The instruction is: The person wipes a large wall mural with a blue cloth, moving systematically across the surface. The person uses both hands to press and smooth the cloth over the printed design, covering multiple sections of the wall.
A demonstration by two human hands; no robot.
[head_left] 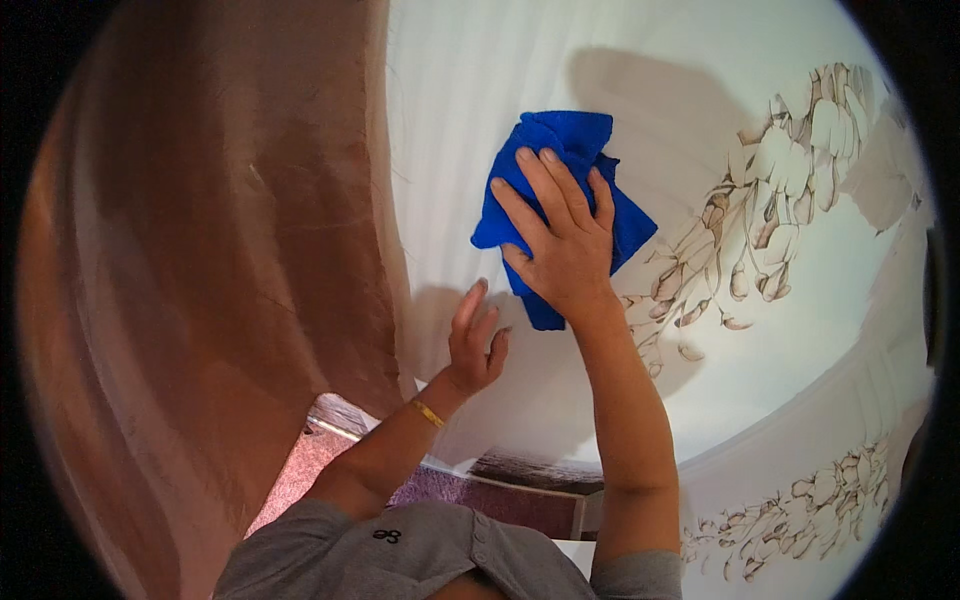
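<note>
A blue cloth [634, 225], folded and creased, lies flat against a white surface [450, 90] printed with brown-and-white hanging flowers [780, 165]. My right hand [562, 232] is spread on top of the cloth and presses it to that surface, fingers apart. Lower and to the left, my left hand [476, 345] is raised with its fingers apart and slightly bent, holding nothing. It has a yellow band at the wrist and is near the white surface; whether it touches is unclear. Shadows of both arms fall on the surface.
A brown, glossy sheet or curtain [300, 187] hangs along the left, its edge bordering the white surface. Below are a pinkish carpet [300, 465] and a dark wood-look strip [532, 469]. More printed flowers [825, 495] show at the lower right.
</note>
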